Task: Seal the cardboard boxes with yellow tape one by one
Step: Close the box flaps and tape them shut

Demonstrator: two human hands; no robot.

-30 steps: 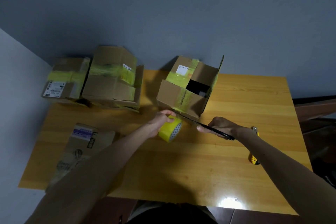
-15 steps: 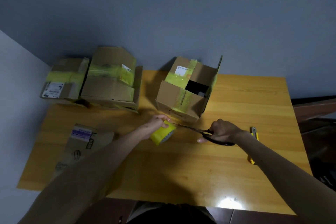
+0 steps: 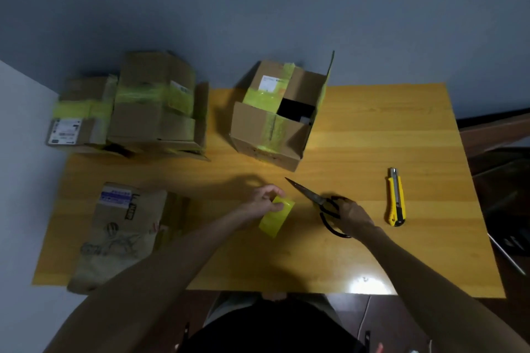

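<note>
The roll of yellow tape (image 3: 276, 216) shows only as a blurred yellow block seen from its side. Its core is hidden, and no loose end can be made out. It sits near the middle of the yellow wooden desk (image 3: 372, 135), and I cannot tell whether it rests on the wood or is held just above it. The left hand (image 3: 263, 199) grips it at its far end, with the fingers (image 3: 276, 191) curled over the top edge and the thumb against the near face; the rest of the roll sticks out below the hand, toward the person.

Just to the right, apart from the roll, the right hand (image 3: 354, 215) has its fingers curled through the black loops of a pair of dark metal scissors (image 3: 311, 195). Part of the loops is covered by the hand. The blades read as one closed point aimed up and left, near the open brown cardboard box (image 3: 258, 126) but not touching it. That box carries yellow tape strips, one flap stands up, and its inside is dark.

A yellow and black utility knife (image 3: 396, 198) lies right of the scissors. Two taped brown cardboard boxes (image 3: 149, 112) sit blurred at the far left, overhanging the desk edge. A flattened brown printed package (image 3: 120, 229) lies near left, partly behind the left forearm
</note>
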